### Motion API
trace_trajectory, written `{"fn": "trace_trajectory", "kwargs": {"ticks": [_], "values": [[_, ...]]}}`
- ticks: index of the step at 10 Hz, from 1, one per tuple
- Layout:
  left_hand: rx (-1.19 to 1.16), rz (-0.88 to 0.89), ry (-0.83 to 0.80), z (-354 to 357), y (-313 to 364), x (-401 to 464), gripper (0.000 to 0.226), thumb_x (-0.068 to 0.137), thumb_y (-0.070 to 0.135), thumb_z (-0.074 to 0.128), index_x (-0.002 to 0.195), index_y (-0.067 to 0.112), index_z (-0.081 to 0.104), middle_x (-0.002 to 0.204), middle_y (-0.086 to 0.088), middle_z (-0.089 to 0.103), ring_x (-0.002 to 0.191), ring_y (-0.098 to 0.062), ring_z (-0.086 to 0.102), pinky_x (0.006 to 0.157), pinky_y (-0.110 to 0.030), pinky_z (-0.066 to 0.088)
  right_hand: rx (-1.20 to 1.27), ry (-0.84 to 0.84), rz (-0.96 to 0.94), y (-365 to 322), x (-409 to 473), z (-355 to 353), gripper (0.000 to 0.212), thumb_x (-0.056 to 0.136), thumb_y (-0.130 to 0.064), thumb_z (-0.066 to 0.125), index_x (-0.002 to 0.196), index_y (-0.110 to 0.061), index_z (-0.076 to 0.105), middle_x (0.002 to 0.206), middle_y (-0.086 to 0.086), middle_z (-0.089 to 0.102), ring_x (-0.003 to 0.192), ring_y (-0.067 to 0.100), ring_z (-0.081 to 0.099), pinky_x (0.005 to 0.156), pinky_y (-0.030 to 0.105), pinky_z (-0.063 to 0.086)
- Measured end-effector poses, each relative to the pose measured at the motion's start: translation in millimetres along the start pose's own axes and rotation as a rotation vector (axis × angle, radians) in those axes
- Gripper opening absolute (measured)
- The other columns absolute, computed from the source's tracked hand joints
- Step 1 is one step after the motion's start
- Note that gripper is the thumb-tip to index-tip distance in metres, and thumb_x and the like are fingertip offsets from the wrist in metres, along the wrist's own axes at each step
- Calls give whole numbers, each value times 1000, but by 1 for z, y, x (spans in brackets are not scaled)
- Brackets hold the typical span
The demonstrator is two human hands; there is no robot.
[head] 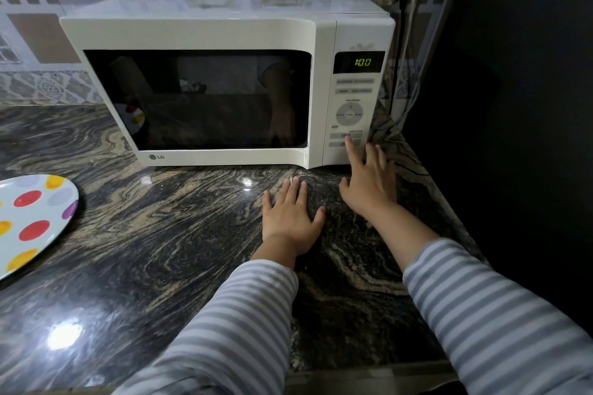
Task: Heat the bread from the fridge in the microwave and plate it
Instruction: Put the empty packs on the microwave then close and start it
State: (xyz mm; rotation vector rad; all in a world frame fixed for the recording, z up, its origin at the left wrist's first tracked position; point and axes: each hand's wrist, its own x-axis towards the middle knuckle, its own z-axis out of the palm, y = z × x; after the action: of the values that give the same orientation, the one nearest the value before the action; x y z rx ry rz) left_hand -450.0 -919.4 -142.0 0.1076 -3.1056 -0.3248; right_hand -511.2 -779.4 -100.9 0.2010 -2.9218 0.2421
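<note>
Here the right hand (pixel 365 179) reaches up, fingers spread and holding nothing, its index fingertip on a lower button of the closed white microwave (pixel 224 90), display reading 1:00. The left hand (pixel 292 218) lies flat and empty on the marbled countertop (pixel 160 218). The bread cannot be seen behind the dark door; the spotted plate (pixel 32 221) sits bare at far left.

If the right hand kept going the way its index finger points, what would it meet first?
The right hand would most likely meet the microwave control panel's lower buttons; the fingertip already looks at or on them, though contact is unclear.
</note>
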Motion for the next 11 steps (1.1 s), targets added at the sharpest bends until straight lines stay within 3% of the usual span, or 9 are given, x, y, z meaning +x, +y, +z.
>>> {"fn": "trace_trajectory", "kwargs": {"ticks": [3,5,6,8,9,10,11], "values": [[-6,-3,-6,-1,0,1,73,95,59,20,154,20,4,162,4,-4,148,-12,-11,119,-48,-6,-35,-7,24,-7,2,-4,79,94,-31,47,152,-33,-7,159,13,11,148,30,2,118,54,1],[-23,-11,-33,-4,2,2,73,95,57,25,154,20,5,162,3,-2,148,-13,-9,119,-49,-5,-21,-41,32,-3,-7,-4,78,95,-34,45,151,-35,-8,161,9,7,148,29,3,118,54,3],[-80,-16,63,-24,5,10,73,94,51,37,154,18,11,161,1,13,148,-16,7,119,-46,6,-5,-2,25,-2,-9,-17,74,95,-34,45,152,-34,-2,161,8,6,148,29,3,119,53,6],[-44,106,666,-108,14,33,89,81,59,55,152,21,16,148,-7,31,136,-28,29,108,-44,25,113,270,-86,-5,7,-89,68,93,-28,51,152,-26,17,161,12,2,148,30,1,120,48,7],[33,103,702,-159,21,49,101,79,70,51,153,21,3,155,-10,19,144,-28,15,116,-47,13,128,370,-165,-7,26,-127,68,95,-32,48,153,-27,14,161,13,-3,148,30,-4,119,49,3],[104,90,629,-195,26,65,104,80,76,44,153,19,-3,160,-6,4,148,-24,-1,119,-48,2,115,317,-215,-14,50,-156,66,99,-36,41,153,-30,4,161,8,-9,148,28,-11,119,47,-2],[134,64,564,-210,25,78,104,78,78,45,153,18,6,159,-4,10,148,-22,3,119,-50,-1,95,221,-286,-23,72,-173,64,100,-34,37,154,-27,2,162,7,-6,148,29,-12,119,47,-3]]}}
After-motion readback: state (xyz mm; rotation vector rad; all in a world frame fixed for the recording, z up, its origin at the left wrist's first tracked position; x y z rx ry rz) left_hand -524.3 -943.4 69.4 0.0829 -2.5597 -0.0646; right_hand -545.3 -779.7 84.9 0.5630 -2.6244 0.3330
